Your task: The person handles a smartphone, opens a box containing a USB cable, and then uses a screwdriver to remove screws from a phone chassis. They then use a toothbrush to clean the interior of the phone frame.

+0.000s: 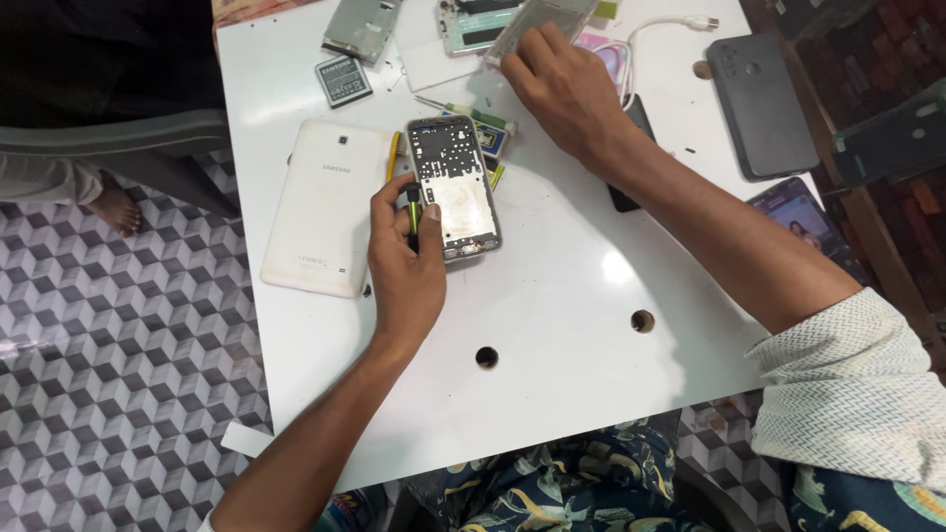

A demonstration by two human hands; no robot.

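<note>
Mid-frame on the white table (591, 296), my left hand (406, 264) pinches a green-handled screwdriver (414, 209) beside the opened silver phone (453, 187); my right hand (562, 91), fingers curled, touches a clear back cover (547, 18) up top. Next, I judge, careful lifting.

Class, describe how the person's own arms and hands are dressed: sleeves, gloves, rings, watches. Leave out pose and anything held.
Both hands, left hand and right hand, are bare, with no gloves, and no rings or watch visible. The left forearm is uncovered. The right arm wears a white sleeve with a fine dark pattern, ending near the elbow.
</note>
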